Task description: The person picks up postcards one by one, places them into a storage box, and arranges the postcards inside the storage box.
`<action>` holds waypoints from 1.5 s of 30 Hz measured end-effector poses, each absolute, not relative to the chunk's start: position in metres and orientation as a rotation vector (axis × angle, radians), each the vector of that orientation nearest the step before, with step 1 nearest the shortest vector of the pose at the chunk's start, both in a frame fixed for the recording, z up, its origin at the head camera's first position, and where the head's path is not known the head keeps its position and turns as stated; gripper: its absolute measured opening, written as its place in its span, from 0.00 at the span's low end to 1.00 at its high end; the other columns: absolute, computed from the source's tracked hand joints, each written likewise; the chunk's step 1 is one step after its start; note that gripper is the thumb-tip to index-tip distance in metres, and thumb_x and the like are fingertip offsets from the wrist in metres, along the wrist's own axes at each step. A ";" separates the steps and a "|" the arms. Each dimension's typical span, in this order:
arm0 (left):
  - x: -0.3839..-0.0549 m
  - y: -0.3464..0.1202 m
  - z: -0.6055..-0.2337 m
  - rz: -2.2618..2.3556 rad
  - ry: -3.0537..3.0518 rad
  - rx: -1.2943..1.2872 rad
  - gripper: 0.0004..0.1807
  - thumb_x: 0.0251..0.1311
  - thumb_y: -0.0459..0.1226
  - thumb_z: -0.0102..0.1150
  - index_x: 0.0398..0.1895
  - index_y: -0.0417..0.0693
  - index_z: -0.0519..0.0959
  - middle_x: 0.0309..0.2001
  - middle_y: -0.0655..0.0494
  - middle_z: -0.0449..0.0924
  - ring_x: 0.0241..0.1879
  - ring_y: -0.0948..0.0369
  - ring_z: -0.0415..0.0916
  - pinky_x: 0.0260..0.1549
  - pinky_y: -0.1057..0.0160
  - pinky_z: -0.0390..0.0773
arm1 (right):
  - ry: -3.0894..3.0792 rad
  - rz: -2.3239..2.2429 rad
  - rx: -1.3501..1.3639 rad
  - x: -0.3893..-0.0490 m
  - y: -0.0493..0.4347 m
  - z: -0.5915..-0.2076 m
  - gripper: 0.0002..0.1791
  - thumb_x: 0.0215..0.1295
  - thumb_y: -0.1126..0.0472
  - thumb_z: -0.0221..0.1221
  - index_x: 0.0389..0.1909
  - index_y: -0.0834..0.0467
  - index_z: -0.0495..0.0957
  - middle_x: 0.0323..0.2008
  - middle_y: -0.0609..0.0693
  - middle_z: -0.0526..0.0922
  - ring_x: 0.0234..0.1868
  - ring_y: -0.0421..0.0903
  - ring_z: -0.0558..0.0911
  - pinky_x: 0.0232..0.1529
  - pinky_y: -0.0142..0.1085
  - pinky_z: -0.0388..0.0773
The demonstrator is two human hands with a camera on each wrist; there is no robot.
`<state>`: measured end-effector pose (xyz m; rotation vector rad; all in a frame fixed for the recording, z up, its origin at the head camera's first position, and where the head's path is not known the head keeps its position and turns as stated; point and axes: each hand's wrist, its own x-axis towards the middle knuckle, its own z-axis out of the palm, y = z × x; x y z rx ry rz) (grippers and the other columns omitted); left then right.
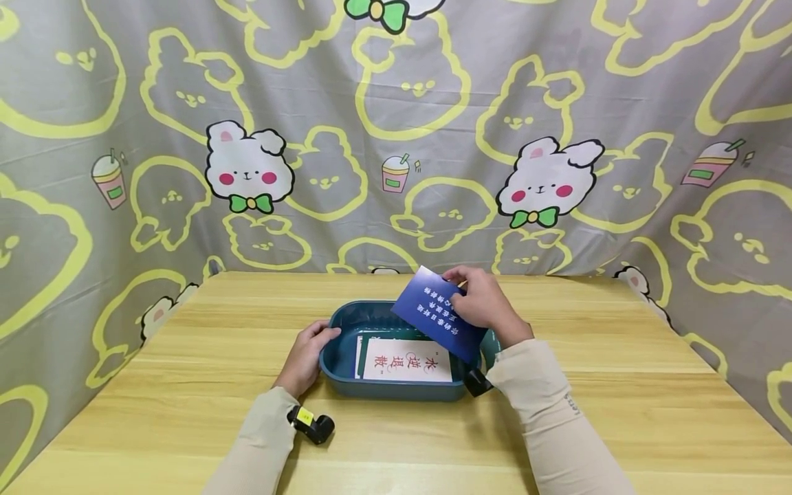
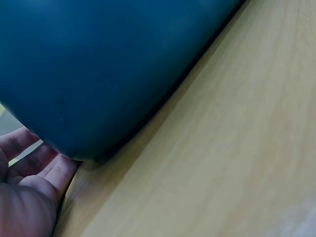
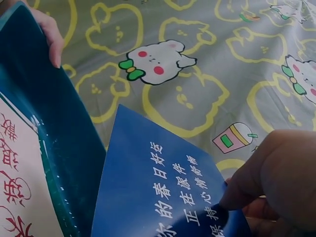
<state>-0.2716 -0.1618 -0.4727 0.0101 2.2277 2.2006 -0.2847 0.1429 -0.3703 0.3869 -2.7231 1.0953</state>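
A dark teal plastic basin point(image 1: 396, 390) stands on the table. Inside it lie several cards, a white card with red characters point(image 1: 408, 359) on top. My left hand point(image 1: 307, 354) grips the basin's left end, thumb over the rim; in the left wrist view its fingers point(image 2: 59, 170) touch the outer wall. Above the basin's right part, my right hand point(image 1: 489, 302) pinches a blue card with white characters point(image 1: 433, 309) between thumb and fingers. The card is tilted, and in the right wrist view its printed face point(image 3: 148, 182) shows. My right hand covers one edge of it.
The wooden table point(image 1: 185, 357) reaches back to a grey curtain point(image 1: 346, 227) with rabbit drawings, which also hangs along both sides. Each wrist wears a small black camera, the left camera point(image 1: 315, 425) near the tabletop.
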 end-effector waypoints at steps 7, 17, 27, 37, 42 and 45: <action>-0.271 -0.161 -0.471 2.207 2.222 0.005 0.21 0.69 0.38 0.51 0.58 0.32 0.70 0.58 0.39 0.70 0.54 0.51 0.69 0.49 0.62 0.75 | -2.738 1.110 0.461 -0.284 0.139 -0.372 0.20 0.58 0.73 0.53 0.53 0.64 0.77 0.47 0.59 0.79 0.40 0.53 0.78 0.39 0.45 0.80; -0.269 -0.161 -0.470 2.201 2.218 -0.002 0.21 0.70 0.38 0.49 0.59 0.31 0.69 0.59 0.39 0.69 0.55 0.50 0.68 0.53 0.59 0.73 | -2.766 1.170 0.565 -0.287 0.133 -0.378 0.22 0.56 0.78 0.51 0.52 0.64 0.77 0.47 0.59 0.80 0.37 0.51 0.79 0.37 0.42 0.80; -0.269 -0.162 -0.470 2.196 2.228 -0.003 0.21 0.70 0.38 0.50 0.59 0.32 0.69 0.60 0.39 0.69 0.56 0.50 0.68 0.54 0.58 0.73 | -2.812 1.131 0.623 -0.288 0.129 -0.383 0.24 0.57 0.78 0.49 0.53 0.62 0.78 0.48 0.57 0.80 0.36 0.49 0.78 0.34 0.38 0.79; -0.271 -0.162 -0.470 2.217 2.218 -0.009 0.21 0.69 0.38 0.51 0.59 0.32 0.70 0.59 0.39 0.70 0.52 0.52 0.70 0.46 0.65 0.76 | -2.815 1.047 0.741 -0.290 0.126 -0.390 0.22 0.58 0.77 0.50 0.52 0.62 0.79 0.46 0.56 0.81 0.39 0.48 0.77 0.42 0.40 0.77; -0.270 -0.162 -0.471 2.216 2.212 -0.001 0.21 0.70 0.38 0.50 0.59 0.32 0.70 0.59 0.39 0.70 0.53 0.52 0.70 0.47 0.64 0.76 | -2.818 1.034 0.783 -0.288 0.124 -0.391 0.21 0.59 0.77 0.50 0.51 0.62 0.79 0.44 0.54 0.81 0.39 0.47 0.78 0.43 0.41 0.77; -0.269 -0.163 -0.471 2.211 2.216 0.003 0.21 0.70 0.38 0.51 0.59 0.32 0.70 0.59 0.39 0.70 0.53 0.52 0.70 0.48 0.64 0.75 | -2.814 1.027 0.812 -0.288 0.123 -0.392 0.21 0.59 0.78 0.50 0.50 0.62 0.79 0.43 0.53 0.81 0.39 0.47 0.78 0.43 0.41 0.77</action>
